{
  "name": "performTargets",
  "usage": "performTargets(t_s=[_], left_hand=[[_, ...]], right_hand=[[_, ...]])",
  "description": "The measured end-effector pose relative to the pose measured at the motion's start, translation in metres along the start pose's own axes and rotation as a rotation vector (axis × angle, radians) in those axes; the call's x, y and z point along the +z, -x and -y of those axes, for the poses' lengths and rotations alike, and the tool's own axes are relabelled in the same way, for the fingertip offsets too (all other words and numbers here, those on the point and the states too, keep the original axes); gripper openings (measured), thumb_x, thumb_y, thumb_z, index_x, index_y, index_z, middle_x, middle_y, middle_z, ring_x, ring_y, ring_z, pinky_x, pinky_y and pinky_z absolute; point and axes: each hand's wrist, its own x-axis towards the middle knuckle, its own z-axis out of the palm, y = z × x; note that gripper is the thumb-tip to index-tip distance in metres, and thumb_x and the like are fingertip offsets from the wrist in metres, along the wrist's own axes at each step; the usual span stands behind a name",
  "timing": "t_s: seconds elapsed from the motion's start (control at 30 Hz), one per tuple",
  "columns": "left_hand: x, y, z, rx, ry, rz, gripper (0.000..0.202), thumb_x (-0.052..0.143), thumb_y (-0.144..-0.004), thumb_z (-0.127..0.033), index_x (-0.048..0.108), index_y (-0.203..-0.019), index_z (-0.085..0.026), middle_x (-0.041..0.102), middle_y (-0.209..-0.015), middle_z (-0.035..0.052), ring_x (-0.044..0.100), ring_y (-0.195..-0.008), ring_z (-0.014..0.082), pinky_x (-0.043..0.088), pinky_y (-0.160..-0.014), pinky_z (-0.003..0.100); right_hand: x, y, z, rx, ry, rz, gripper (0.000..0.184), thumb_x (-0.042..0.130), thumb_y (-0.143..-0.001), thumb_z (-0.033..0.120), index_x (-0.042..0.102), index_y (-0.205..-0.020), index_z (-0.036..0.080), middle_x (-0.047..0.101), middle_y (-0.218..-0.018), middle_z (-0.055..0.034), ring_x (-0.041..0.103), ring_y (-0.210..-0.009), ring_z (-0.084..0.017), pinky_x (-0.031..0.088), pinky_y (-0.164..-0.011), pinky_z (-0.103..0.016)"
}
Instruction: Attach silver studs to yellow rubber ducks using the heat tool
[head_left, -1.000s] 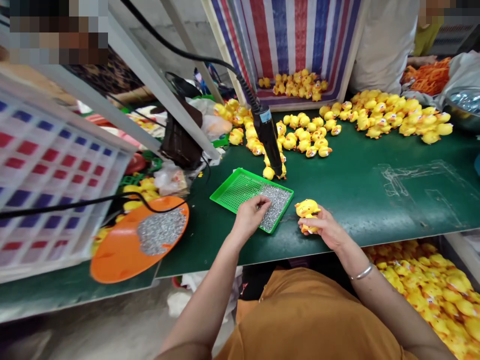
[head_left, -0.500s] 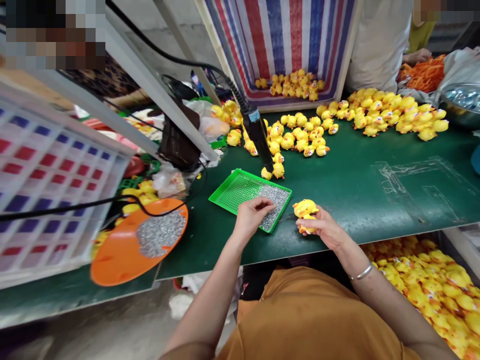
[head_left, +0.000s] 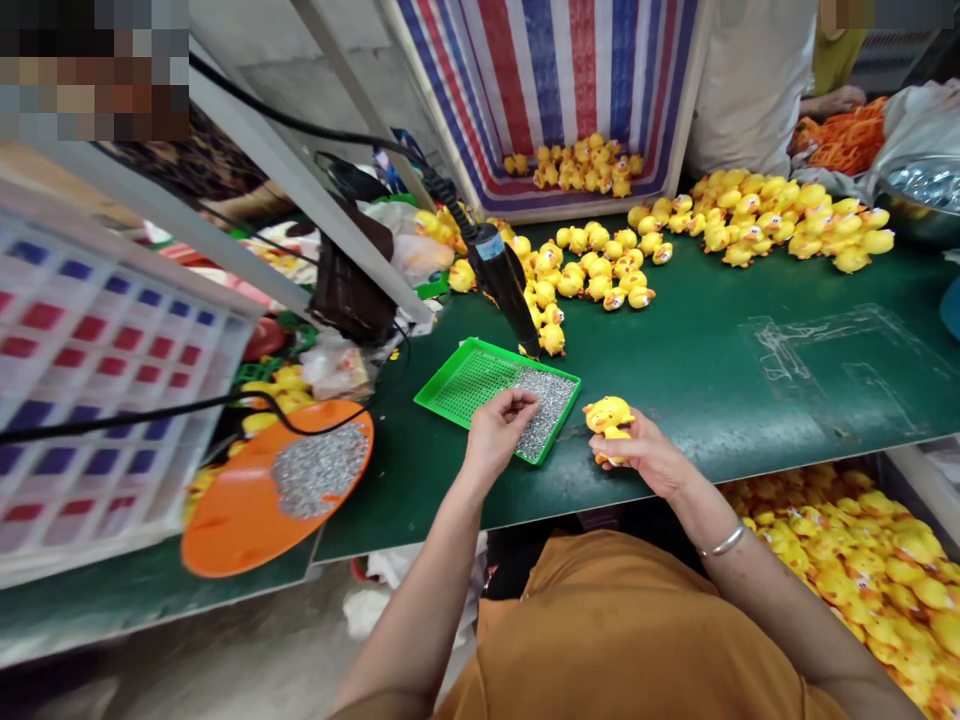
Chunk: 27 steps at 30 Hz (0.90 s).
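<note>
My right hand (head_left: 646,452) is closed around a yellow toy duck (head_left: 609,414), held just above the front of the green table. The thumb and fingers of my left hand (head_left: 501,430) are pinched together over the green perforated tray (head_left: 457,392); what they hold, if anything, is too small to make out. Small silvery metal pieces (head_left: 551,395) cover the right end of that tray. Behind it, a black electric screwdriver (head_left: 510,290) on a cable hangs at a slant, its tip near several toy ducks.
An orange dish (head_left: 225,520) of silvery pieces lies at the left beside a plastic crate (head_left: 112,400). Ducks are heaped at the back right (head_left: 772,220) and in a bin below the table (head_left: 885,570). A striped lined box (head_left: 570,80) stands behind. Other people sit across the table.
The screwdriver has swung slightly left. The duck in my right hand has turned a little more upright. My left hand stays pinched over the tray.
</note>
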Motion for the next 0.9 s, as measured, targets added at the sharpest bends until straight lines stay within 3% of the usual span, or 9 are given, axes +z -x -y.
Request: performTargets(t_s=[0.3,0.43,0.63,0.9], left_hand=[[0.012,0.015,-0.023,0.078,0.133,0.045,0.009,0.075,-0.073,-0.028,0.072,-0.073,-0.019,0.071,-0.072,0.0008,0.062,-0.064,0.0130,0.051,-0.064,0.026],[0.025,0.027,-0.034,0.288,0.044,0.064,0.006,0.074,-0.079,-0.026,0.074,-0.076,-0.021,0.071,-0.079,0.0022,0.064,-0.075,0.0152,0.051,-0.068,0.027],[0.043,0.032,-0.040,0.634,-0.196,-0.037,0.005,0.070,-0.086,-0.024,0.074,-0.084,-0.022,0.071,-0.087,0.0031,0.063,-0.086,0.0171,0.052,-0.079,0.032],[0.044,0.036,-0.044,0.753,-0.343,-0.114,0.004,0.069,-0.086,-0.018,0.073,-0.087,-0.019,0.072,-0.088,0.0037,0.063,-0.083,0.0165,0.052,-0.076,0.030]], right_hand=[[0.001,-0.002,-0.003,0.015,0.004,-0.015,0.074,0.092,-0.049,0.022,0.059,-0.116,0.021,0.068,-0.083,0.0018,0.060,-0.064,-0.011,0.051,-0.061,-0.026],[0.005,-0.001,-0.004,-0.002,0.020,-0.040,0.079,0.091,-0.048,0.022,0.056,-0.118,0.022,0.067,-0.084,0.0015,0.061,-0.068,-0.012,0.051,-0.062,-0.026],[0.012,-0.002,-0.008,-0.079,0.040,-0.070,0.081,0.090,-0.046,0.018,0.053,-0.118,0.025,0.065,-0.097,0.0008,0.062,-0.081,-0.016,0.052,-0.066,-0.028],[0.012,-0.001,-0.019,-0.192,0.185,-0.123,0.077,0.085,-0.054,0.024,0.051,-0.123,0.027,0.064,-0.104,0.0001,0.062,-0.093,-0.018,0.051,-0.083,-0.034]])
